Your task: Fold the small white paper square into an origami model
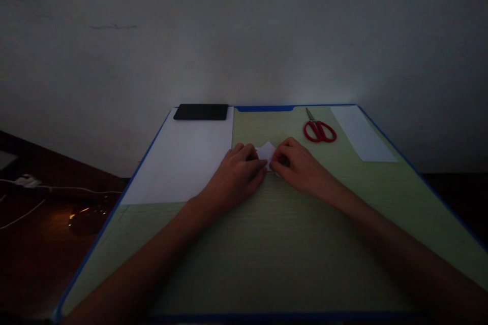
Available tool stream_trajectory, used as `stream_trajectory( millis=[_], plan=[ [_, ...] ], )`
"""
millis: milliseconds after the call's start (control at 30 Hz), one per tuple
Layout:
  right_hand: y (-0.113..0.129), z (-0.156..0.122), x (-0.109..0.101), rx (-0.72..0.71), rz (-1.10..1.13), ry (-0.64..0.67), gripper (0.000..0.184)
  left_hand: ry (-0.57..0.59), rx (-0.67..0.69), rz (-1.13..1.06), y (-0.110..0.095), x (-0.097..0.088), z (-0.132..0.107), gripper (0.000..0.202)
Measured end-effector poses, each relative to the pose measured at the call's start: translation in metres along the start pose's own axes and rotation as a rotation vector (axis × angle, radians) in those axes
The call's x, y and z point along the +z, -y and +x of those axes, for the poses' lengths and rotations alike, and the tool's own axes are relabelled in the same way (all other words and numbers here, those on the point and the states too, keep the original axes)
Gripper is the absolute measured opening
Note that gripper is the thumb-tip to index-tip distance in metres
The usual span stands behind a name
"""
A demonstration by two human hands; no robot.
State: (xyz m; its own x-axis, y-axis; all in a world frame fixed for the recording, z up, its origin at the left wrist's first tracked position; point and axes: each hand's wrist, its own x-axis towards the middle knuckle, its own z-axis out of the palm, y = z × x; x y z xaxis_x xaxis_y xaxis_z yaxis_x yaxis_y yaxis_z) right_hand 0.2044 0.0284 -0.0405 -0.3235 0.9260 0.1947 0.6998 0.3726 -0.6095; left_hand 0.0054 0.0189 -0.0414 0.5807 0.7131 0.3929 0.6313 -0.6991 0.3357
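Forearms (pixel 179 228) low; left hand (pixel 239 171) and right hand (pixel 299 163) pinch paper (pixel 268 149) mid-frame, fingers (pixel 256 164) nearly closed, apparently folding; next likely wants creasing.

Pale grey wall (pixel 267 35) beyond fingers (pixel 249 151), thin dark mark (pixel 113 27) high to their left. Table (pixel 282 249) beneath fingers: light green top, blue edging, far edge near wall. Lower, well left of fingers: dark reddish floor (pixel 34 254), white cable (pixel 78 189), small orange glint (pixel 84 209). Dim light throughout; table darker on near side of fingers.
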Motion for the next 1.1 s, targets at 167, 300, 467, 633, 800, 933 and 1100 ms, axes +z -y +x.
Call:
stream_trajectory(
  millis=[167, 300, 467, 633, 800, 933, 1100],
  plan=[
    [-0.001, 0.0, -0.001, -0.011, -0.016, 0.006, 0.01, -0.015, -0.008, -0.08, 0.003, 0.001, -0.001, 0.023],
    [0.0, 0.0, -0.001, 0.011, -0.026, -0.007, 0.01, -0.01, -0.009, -0.135, 0.006, -0.002, -0.003, 0.03],
    [0.002, 0.002, -0.001, 0.037, -0.024, -0.053, 0.017, 0.025, 0.069, -0.147, 0.007, -0.01, -0.005, 0.035],
    [-0.001, 0.003, -0.003, 0.043, -0.011, -0.035, 0.017, 0.096, 0.121, -0.045, 0.004, -0.017, -0.004, 0.03],
    [-0.01, 0.004, -0.012, 0.056, 0.203, 0.072, 0.009, 0.119, 0.131, 0.043, 0.003, -0.017, -0.004, 0.031],
    [-0.012, 0.009, -0.023, 0.026, 0.268, 0.218, 0.008, 0.125, 0.128, 0.072, 0.006, -0.016, -0.005, 0.033],
    [-0.014, 0.022, -0.034, 0.013, 0.248, 0.32, 0.014, 0.127, 0.123, 0.064, 0.01, -0.015, -0.004, 0.033]
  ],
)
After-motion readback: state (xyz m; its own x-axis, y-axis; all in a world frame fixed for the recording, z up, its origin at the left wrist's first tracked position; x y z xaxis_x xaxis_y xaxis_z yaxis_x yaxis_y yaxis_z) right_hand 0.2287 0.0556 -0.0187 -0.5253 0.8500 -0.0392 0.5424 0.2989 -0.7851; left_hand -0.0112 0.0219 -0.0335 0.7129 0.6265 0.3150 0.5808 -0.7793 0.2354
